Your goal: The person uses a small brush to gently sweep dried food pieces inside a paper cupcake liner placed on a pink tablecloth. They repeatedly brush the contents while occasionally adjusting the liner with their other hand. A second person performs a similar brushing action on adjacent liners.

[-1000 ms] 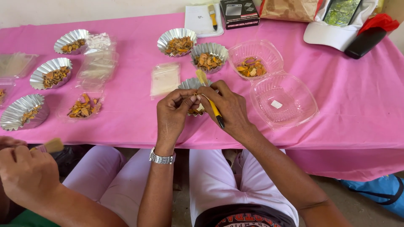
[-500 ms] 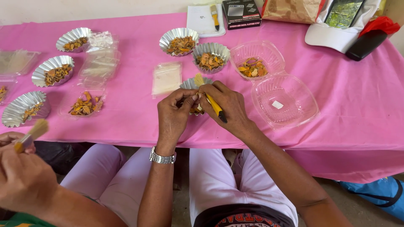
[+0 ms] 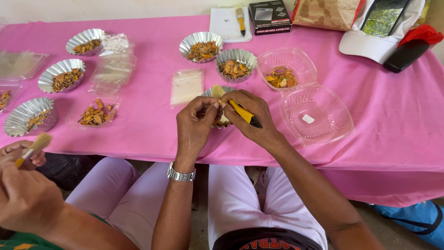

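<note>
Both my hands meet at the near edge of the worktop [image 3: 152,139], which is draped in a pink cloth. My right hand [image 3: 252,115] has its grip closed around a small yellow-handled brush [image 3: 240,110], bristles pointing up and to the left, dark end of the handle pointing right. My left hand [image 3: 196,122], with a metal watch [image 3: 179,174] on the wrist, pinches a small orange-and-white piece [image 3: 222,118] between thumb and fingers, right by the brush. Just beyond my fingers sits a fluted foil cup [image 3: 210,92], mostly hidden by them. Farther off stand two more foil cups of orange-brown chips [image 3: 201,46] [image 3: 236,65], and to the right an open clear clamshell box [image 3: 305,92] with chips in its far half. A flat clear bag [image 3: 186,86] lies left of my hands. At the far left are more foil cups [image 3: 61,78], and in the near left corner another person's hand [image 3: 23,194] holds a second brush [image 3: 33,148].
</note>
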